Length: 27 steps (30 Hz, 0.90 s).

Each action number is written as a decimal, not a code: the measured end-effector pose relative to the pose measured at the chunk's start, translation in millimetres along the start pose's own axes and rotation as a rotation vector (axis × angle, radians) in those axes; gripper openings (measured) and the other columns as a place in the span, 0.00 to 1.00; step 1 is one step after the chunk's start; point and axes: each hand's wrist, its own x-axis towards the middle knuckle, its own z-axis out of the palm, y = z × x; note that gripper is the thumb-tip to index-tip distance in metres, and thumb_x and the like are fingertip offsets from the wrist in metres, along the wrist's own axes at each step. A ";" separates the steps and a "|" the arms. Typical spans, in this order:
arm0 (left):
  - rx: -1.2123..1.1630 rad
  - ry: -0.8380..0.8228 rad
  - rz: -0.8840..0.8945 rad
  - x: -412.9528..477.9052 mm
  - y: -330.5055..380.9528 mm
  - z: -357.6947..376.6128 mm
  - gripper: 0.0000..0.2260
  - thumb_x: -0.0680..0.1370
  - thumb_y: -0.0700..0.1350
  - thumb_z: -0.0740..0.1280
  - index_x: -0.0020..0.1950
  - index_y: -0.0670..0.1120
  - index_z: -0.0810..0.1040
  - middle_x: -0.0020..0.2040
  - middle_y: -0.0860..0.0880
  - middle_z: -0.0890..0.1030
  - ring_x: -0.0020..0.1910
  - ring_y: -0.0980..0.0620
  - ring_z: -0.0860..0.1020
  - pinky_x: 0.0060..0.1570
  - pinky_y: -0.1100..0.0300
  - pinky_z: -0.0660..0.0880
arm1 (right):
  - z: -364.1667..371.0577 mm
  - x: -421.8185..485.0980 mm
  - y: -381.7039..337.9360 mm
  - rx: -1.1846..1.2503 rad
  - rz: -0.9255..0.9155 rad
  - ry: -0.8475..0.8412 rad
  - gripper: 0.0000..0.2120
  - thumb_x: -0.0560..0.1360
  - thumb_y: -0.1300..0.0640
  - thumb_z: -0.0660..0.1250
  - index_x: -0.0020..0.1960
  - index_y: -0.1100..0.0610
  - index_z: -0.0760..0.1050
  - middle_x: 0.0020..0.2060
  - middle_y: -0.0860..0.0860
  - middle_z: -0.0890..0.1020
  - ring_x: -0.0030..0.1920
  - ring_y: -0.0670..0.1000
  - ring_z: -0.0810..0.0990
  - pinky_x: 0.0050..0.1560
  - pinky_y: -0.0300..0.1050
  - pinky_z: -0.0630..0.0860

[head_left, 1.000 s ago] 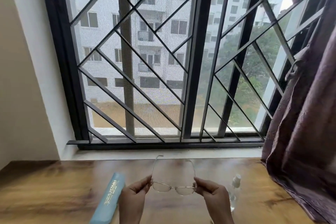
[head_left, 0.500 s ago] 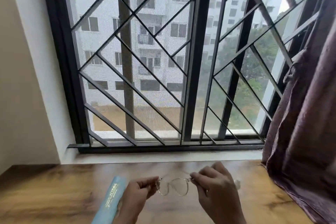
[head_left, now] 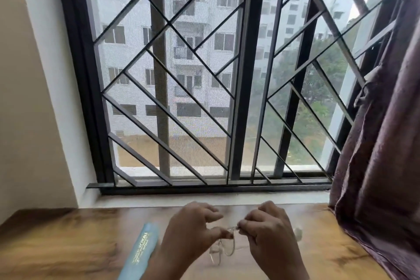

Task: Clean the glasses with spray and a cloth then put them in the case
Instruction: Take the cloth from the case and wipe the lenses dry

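Left hand and right hand each pinch the glasses over the table — a slack grip could drop them, a twist bend them.

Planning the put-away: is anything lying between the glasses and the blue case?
No loose object shows between them. The glasses are pinched by both the left hand and the right hand above the table. The blue case lies just left of the left hand, and only that hand's wrist sits between. The case looks closed.
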 end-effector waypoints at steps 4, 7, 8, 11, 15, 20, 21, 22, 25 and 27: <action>0.341 0.003 0.166 4.4 19.1 10.5 0.15 0.65 0.60 0.66 0.48 0.58 0.81 0.43 0.57 0.82 0.46 0.57 0.74 0.40 0.60 0.74 | 1.6 2.9 -4.8 -0.023 -0.009 0.005 0.01 0.60 0.54 0.72 0.31 0.49 0.80 0.27 0.41 0.77 0.39 0.47 0.67 0.40 0.41 0.66; 0.313 0.052 0.172 3.7 13.7 21.6 0.08 0.59 0.58 0.69 0.33 0.56 0.82 0.27 0.57 0.77 0.30 0.58 0.75 0.24 0.64 0.70 | 1.8 4.8 -6.3 -0.032 -0.031 0.037 0.05 0.64 0.55 0.67 0.30 0.50 0.79 0.28 0.41 0.78 0.40 0.47 0.67 0.43 0.39 0.60; 0.315 0.086 0.198 4.2 13.1 23.6 0.07 0.58 0.56 0.70 0.30 0.54 0.80 0.25 0.57 0.76 0.27 0.58 0.74 0.22 0.65 0.69 | 1.9 5.1 -6.1 -0.032 -0.041 0.054 0.06 0.65 0.55 0.65 0.31 0.50 0.79 0.29 0.40 0.78 0.41 0.47 0.68 0.44 0.39 0.61; 0.254 0.238 0.239 3.3 9.4 27.5 0.04 0.59 0.50 0.72 0.31 0.52 0.79 0.28 0.58 0.77 0.28 0.58 0.75 0.23 0.66 0.69 | 2.0 3.3 -1.1 0.004 -0.052 0.145 0.08 0.69 0.54 0.64 0.38 0.49 0.82 0.38 0.41 0.82 0.46 0.48 0.72 0.49 0.40 0.65; 0.007 0.492 0.147 5.5 -3.9 26.0 0.07 0.60 0.43 0.72 0.36 0.51 0.81 0.33 0.62 0.80 0.34 0.61 0.77 0.32 0.69 0.72 | -8.7 -0.2 8.4 0.160 0.172 0.417 0.15 0.72 0.51 0.64 0.52 0.57 0.82 0.49 0.48 0.83 0.51 0.50 0.74 0.56 0.44 0.70; -0.638 0.741 -0.220 9.3 -18.4 19.2 0.20 0.63 0.29 0.74 0.35 0.56 0.84 0.31 0.60 0.83 0.33 0.62 0.80 0.39 0.74 0.74 | -13.2 -17.8 8.5 0.774 0.726 0.623 0.39 0.66 0.32 0.64 0.66 0.60 0.70 0.54 0.43 0.82 0.54 0.45 0.77 0.55 0.30 0.72; -0.798 0.760 -0.298 11.4 -21.9 20.1 0.21 0.64 0.25 0.71 0.32 0.54 0.84 0.30 0.54 0.83 0.31 0.59 0.80 0.37 0.72 0.76 | -7.6 -22.4 8.1 0.886 0.790 0.584 0.42 0.64 0.32 0.68 0.67 0.59 0.68 0.55 0.39 0.81 0.55 0.43 0.78 0.55 0.32 0.73; -0.949 0.771 -0.365 12.7 -25.2 21.8 0.22 0.65 0.23 0.68 0.29 0.51 0.84 0.28 0.50 0.83 0.29 0.57 0.80 0.36 0.70 0.77 | -2.1 -27.3 7.7 0.935 0.802 0.520 0.38 0.63 0.36 0.71 0.67 0.56 0.70 0.54 0.36 0.80 0.55 0.42 0.78 0.57 0.35 0.73; -1.209 0.732 -0.453 12.8 -32.8 30.1 0.21 0.67 0.20 0.63 0.28 0.45 0.84 0.27 0.46 0.82 0.27 0.54 0.80 0.32 0.68 0.78 | 7.4 -32.6 0.1 0.886 0.815 0.326 0.24 0.66 0.63 0.75 0.55 0.40 0.78 0.45 0.34 0.83 0.45 0.41 0.82 0.61 0.27 0.66; -1.274 0.699 -0.462 10.9 -35.8 35.3 0.20 0.67 0.21 0.62 0.29 0.43 0.83 0.27 0.45 0.82 0.27 0.53 0.81 0.32 0.67 0.78 | 14.2 -31.8 -5.9 0.845 0.802 0.274 0.23 0.65 0.66 0.74 0.50 0.41 0.81 0.37 0.34 0.83 0.38 0.40 0.82 0.61 0.19 0.55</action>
